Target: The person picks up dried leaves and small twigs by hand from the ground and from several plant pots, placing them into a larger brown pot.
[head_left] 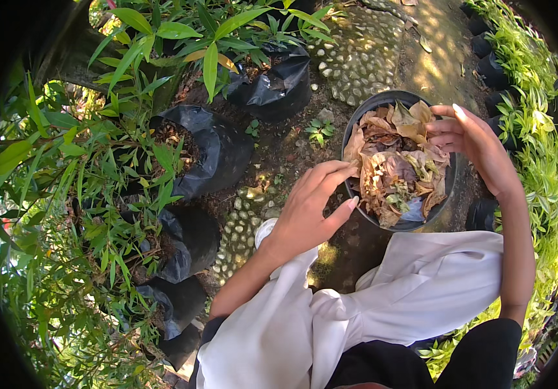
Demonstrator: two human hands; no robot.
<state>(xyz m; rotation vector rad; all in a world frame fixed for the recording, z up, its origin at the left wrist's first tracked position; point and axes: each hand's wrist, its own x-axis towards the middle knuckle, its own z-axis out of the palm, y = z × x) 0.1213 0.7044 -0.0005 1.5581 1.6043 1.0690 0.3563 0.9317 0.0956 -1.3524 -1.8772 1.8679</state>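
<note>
A round black plastic pot stands on the ground before me, filled with dry brown leaves. Some greenish leaves and a bluish-white scrap of plastic lie among them. My left hand is at the pot's left edge, its fingertips at the leaves and the thumb apart, with nothing seen held. At the upper right of the pot, my right hand has its curved fingers over the rim, touching or just above the leaves.
Black polybags with leafy plants line the left side. More small dark pots with light green plants run along the right. A pebbled slab lies beyond the pot, and a small weed grows from the soil.
</note>
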